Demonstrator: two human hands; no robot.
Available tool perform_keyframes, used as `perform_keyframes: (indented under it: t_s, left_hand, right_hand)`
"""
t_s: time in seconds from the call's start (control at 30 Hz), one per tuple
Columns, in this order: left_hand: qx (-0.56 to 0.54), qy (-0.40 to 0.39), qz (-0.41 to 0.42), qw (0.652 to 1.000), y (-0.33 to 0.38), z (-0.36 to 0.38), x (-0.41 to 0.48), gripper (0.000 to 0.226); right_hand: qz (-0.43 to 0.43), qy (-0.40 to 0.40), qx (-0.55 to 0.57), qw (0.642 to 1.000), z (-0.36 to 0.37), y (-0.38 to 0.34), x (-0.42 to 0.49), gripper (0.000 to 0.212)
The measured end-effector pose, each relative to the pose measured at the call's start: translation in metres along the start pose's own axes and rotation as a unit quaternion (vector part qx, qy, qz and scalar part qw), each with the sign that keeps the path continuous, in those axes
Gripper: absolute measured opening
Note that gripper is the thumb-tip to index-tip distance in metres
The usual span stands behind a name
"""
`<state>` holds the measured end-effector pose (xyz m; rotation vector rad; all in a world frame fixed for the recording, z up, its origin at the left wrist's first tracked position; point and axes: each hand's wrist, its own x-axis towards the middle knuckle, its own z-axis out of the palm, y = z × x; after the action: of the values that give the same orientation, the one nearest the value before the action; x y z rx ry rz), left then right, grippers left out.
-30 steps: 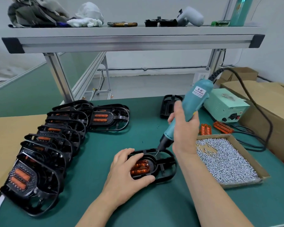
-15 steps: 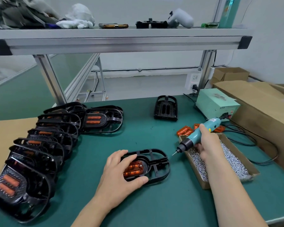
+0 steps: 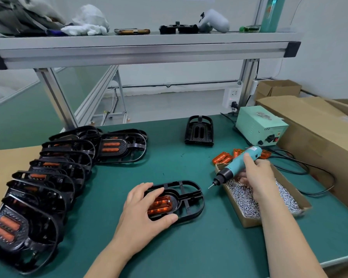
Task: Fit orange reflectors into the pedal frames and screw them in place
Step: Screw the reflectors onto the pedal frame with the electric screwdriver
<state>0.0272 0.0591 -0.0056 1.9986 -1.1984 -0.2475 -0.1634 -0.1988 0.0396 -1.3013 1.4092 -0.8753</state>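
A black pedal frame [image 3: 191,197] lies flat on the green mat [image 3: 169,253] just below the middle of the picture. An orange reflector [image 3: 161,203] is seated in the pocket at its left end. The person's left hand [image 3: 145,215] grips that end: the fingers arch over the far rim and partly cover the reflector, and the thumb presses against the near rim.

To the right, the right hand [image 3: 258,176] is wrapped round a teal electric screwdriver [image 3: 239,163]. The tool is tilted, with its black nose and bit pointing down and left toward the frame. The bit tip is just beside the frame's right end, apart from it. The hand sits over a shallow cardboard tray [image 3: 247,220] full of small silver screws [image 3: 285,195]. The lower fingers dip toward them, but I cannot tell whether they have one pinched.

Just behind the tray lie a few loose reflectors [image 3: 222,157], and behind those stands a pale green power supply box [image 3: 259,125]. A black cable [image 3: 306,171] loops along the right of the mat beside brown cardboard boxes [image 3: 319,129].

Down the left side of the picture runs an overlapping row of pedal frames [image 3: 52,177] with orange reflectors already in them. One more black frame [image 3: 199,131] sits alone toward the back of the mat, at upper centre. Across the top runs an aluminium shelf [image 3: 141,51] holding rags, a phone and other odds.
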Motion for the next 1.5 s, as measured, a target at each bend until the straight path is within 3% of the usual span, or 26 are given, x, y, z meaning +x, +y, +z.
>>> perform_keyframes:
  t_s: [0.1, 0.2, 0.33, 0.5, 0.7, 0.8, 0.87, 0.97, 1.0, 1.1, 1.2, 1.4, 1.5]
  left_hand:
    - [0.007, -0.002, -0.001, 1.000, 0.002, 0.000, 0.000, 0.082]
    - [0.030, -0.003, -0.003, 1.000, 0.004, 0.000, -0.001, 0.083]
    - [0.033, -0.007, -0.007, 0.999, 0.008, -0.001, -0.002, 0.080]
    - [-0.005, 0.024, 0.002, 1.000, 0.012, -0.005, -0.004, 0.071]
    - [-0.045, 0.132, 0.026, 0.990, 0.026, -0.009, -0.001, 0.032]
    - [-0.058, 0.159, 0.023, 0.985, 0.043, -0.010, 0.003, 0.015]
    - [-0.132, 0.129, -0.011, 0.983, 0.056, -0.012, 0.006, 0.022]
    - [-0.301, 0.040, -0.091, 0.949, 0.078, -0.012, 0.013, 0.017]
    - [-0.364, 0.008, -0.115, 0.924, 0.084, -0.012, 0.015, 0.010]
    - [-0.521, -0.064, -0.163, 0.836, 0.100, -0.014, 0.018, 0.020]
    - [-0.585, -0.082, -0.189, 0.784, 0.102, -0.019, 0.020, 0.013]
    - [-0.623, -0.073, -0.240, 0.741, 0.096, -0.023, 0.018, 0.007]
    - [-0.611, -0.060, -0.236, 0.753, 0.094, -0.026, 0.019, 0.007]
  right_hand:
    - [-0.107, 0.032, -0.217, 0.970, -0.020, -0.001, -0.009, 0.025]
    - [-0.141, -0.027, -0.358, 0.923, -0.038, -0.003, -0.019, 0.010]
    - [-0.108, -0.153, -0.424, 0.886, -0.038, -0.002, -0.028, 0.017]
    - [-0.137, -0.132, -0.446, 0.874, -0.030, -0.003, -0.029, 0.014]
    - [-0.171, -0.096, -0.391, 0.899, -0.033, -0.008, -0.034, 0.023]
    - [-0.185, -0.084, -0.237, 0.950, -0.034, -0.018, -0.042, 0.018]
    - [-0.171, -0.141, -0.069, 0.973, -0.027, -0.030, -0.057, 0.015]
    - [-0.126, -0.269, 0.117, 0.948, -0.006, -0.043, -0.089, 0.003]
    - [-0.113, -0.301, 0.146, 0.936, 0.002, -0.043, -0.097, 0.010]
    - [-0.118, -0.383, 0.166, 0.901, 0.020, -0.040, -0.115, 0.018]
    - [-0.130, -0.419, 0.186, 0.879, 0.028, -0.039, -0.118, 0.012]
    - [-0.193, -0.385, 0.105, 0.896, 0.031, -0.035, -0.117, 0.011]
    - [-0.163, -0.257, 0.117, 0.946, 0.030, -0.033, -0.100, 0.008]
